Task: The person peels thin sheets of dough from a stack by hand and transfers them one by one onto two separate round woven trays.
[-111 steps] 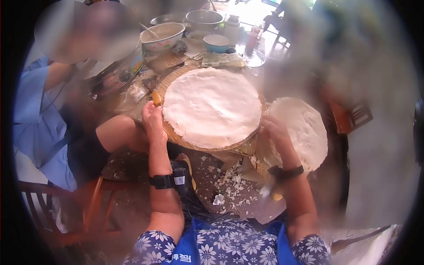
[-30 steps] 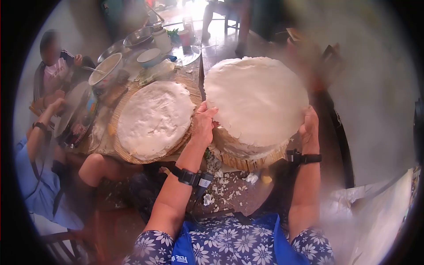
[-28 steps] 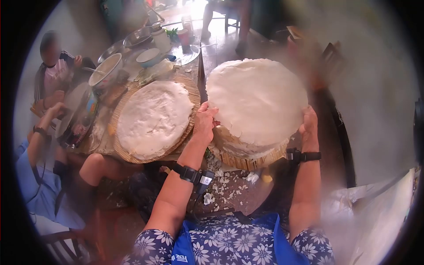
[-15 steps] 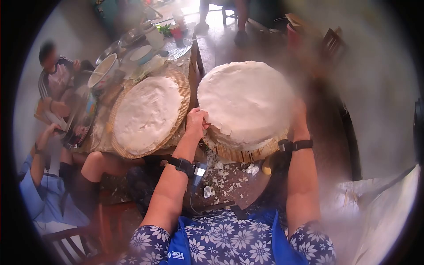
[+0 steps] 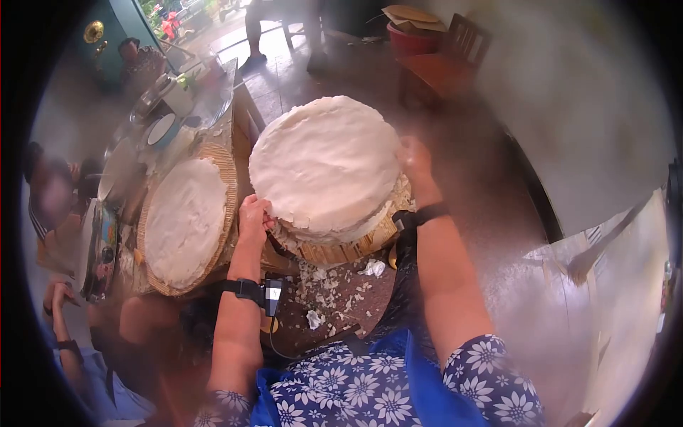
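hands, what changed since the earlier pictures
The left hand has let go of the mat and moved right, to the left edge of the white stack; the right hand is now at its right edge. The view has swung right. The mat still bears a white sheet.

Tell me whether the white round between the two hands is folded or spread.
Spread: the white round lies broad atop the stack, no fold across it, the left hand and right hand at opposite edges.

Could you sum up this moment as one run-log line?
left hand: at near-left edge of top sheet | right hand: at its right edge | sheet: atop stack | other sheet: on round mat
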Tool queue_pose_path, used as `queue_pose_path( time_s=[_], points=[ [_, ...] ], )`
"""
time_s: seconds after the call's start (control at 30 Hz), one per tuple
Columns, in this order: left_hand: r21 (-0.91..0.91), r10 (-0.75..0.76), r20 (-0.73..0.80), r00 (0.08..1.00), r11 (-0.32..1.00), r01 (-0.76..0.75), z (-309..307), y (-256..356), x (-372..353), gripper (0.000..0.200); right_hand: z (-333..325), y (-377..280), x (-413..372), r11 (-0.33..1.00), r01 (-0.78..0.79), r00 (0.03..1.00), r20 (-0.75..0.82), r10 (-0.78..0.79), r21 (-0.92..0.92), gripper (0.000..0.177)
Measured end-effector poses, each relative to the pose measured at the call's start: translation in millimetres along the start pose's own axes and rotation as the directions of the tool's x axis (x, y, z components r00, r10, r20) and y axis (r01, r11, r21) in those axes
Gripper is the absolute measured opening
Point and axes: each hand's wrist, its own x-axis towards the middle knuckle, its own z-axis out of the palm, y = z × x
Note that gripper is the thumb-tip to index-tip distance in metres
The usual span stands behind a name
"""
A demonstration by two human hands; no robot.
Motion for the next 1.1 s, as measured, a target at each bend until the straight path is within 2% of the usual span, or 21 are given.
queue_pose_path(
  time_s=[0.13,0.23,0.33,0.37,0.53,0.57,0.67,0.73,0.8,0.83,0.87,0.9,1.0,1.1],
  points=[
    [0.034,0.011,0.001,1.0,0.999,-0.011,-1.2,-0.9,0.1,0.052,-1.5,10.2,8.9,0.996,0.0,1.0,-0.021,0.002,0.085,0.034],
    [0.048,0.105,-0.126,0.986,0.994,-0.1,3.2,-9.1,5.1,0.059,5.3,26.7,18.8,0.98,-0.041,0.999,-0.006,0.044,0.195,0.034],
    [-0.054,0.193,-0.191,0.962,0.977,-0.207,7.5,-16.6,17.3,0.064,8.1,25.7,16.5,0.969,-0.018,0.998,-0.06,0.034,0.245,0.033],
    [-0.092,0.202,-0.175,0.964,0.971,-0.22,8.2,-19.0,20.5,0.064,8.3,22.9,14.3,0.968,0.004,0.996,-0.09,0.019,0.25,0.033],
    [-0.209,0.27,-0.066,0.961,0.938,-0.278,24.8,-10.3,7.7,0.061,21.3,29.4,15.5,0.987,0.078,0.997,0.005,-0.08,0.139,0.034],
    [-0.202,0.243,-0.079,0.967,0.946,-0.254,28.1,-5.5,3.7,0.06,20.0,22.6,11.1,0.988,0.09,0.995,0.035,-0.095,0.128,0.035],
    [-0.152,0.298,-0.143,0.944,0.936,-0.318,24.5,-31.8,38.9,0.058,8.8,0.5,2.7,0.994,0.108,0.99,0.088,-0.109,0.018,0.039],
    [-0.124,0.314,-0.16,0.936,0.934,-0.334,25.6,-36.5,44.0,0.055,22.7,14.2,8.5,0.978,0.181,0.983,-0.024,-0.184,-0.108,0.04],
    [-0.143,0.328,-0.184,0.927,0.924,-0.355,30.2,-33.5,38.6,0.054,21.2,17.2,13.7,0.978,0.148,0.988,-0.019,-0.153,-0.147,0.042],
    [-0.143,0.308,-0.208,0.928,0.929,-0.341,30.5,-38.8,45.9,0.051,34.8,34.9,19.5,0.986,0.138,0.987,-0.076,-0.145,-0.088,0.044],
    [-0.044,0.325,-0.245,0.914,0.938,-0.345,30.6,-36.0,43.6,0.052,35.7,34.8,22.9,0.995,0.078,0.997,-0.015,-0.079,-0.058,0.046],
    [0.002,0.298,-0.294,0.908,0.95,-0.311,33.1,-26.3,30.4,0.055,44.0,43.5,26.1,0.994,0.109,0.992,-0.057,-0.109,-0.004,0.045],
    [0.047,0.27,-0.287,0.919,0.962,-0.268,33.6,-26.9,30.5,0.055,43.4,42.4,26.8,0.971,0.22,0.975,-0.024,-0.219,0.096,0.038],
    [0.084,0.299,-0.294,0.908,0.954,-0.288,38.9,-32.7,34.7,0.054,41.8,45.1,24.3,0.938,0.317,0.948,-0.034,-0.315,0.138,0.034]
  ],
)
